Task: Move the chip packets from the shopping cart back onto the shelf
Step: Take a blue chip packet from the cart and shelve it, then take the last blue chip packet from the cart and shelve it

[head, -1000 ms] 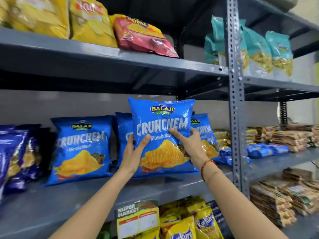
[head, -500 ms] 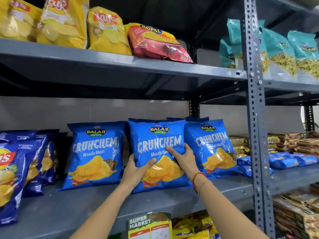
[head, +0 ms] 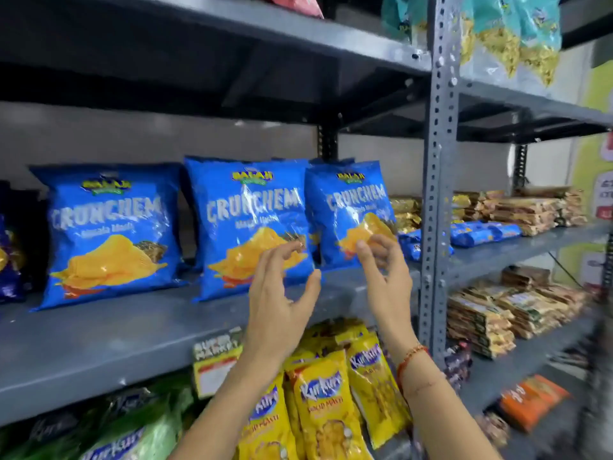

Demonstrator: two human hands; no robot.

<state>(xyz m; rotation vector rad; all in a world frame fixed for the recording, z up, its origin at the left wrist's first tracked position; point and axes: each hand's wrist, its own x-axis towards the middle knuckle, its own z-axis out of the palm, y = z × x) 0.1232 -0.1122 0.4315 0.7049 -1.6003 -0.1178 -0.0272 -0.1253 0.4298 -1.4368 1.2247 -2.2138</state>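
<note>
Three blue Crunchem chip packets stand upright on the grey middle shelf [head: 139, 336]: a left packet [head: 109, 234], a middle packet [head: 245, 224] and a right packet [head: 348, 210]. My left hand [head: 278, 300] hovers just in front of the middle packet's lower right corner, fingers spread, holding nothing. My right hand [head: 384, 277] is in front of the right packet's lower edge, fingers loosely apart and empty. A red thread bracelet sits on my right wrist. The shopping cart is out of view.
A perforated grey upright post [head: 438, 194] stands right of my hands. Yellow Kurkure packets [head: 325, 410] and green packets [head: 132, 426] fill the shelf below. Teal snack bags [head: 517, 31] hang above right. Stacked biscuit packs [head: 530, 210] lie on the right shelves. A price tag [head: 215, 363] hangs on the shelf edge.
Both hands have let go of the middle Crunchem packet, which now stands on the shelf, and have drawn back and to the right. The view has dropped lower.
</note>
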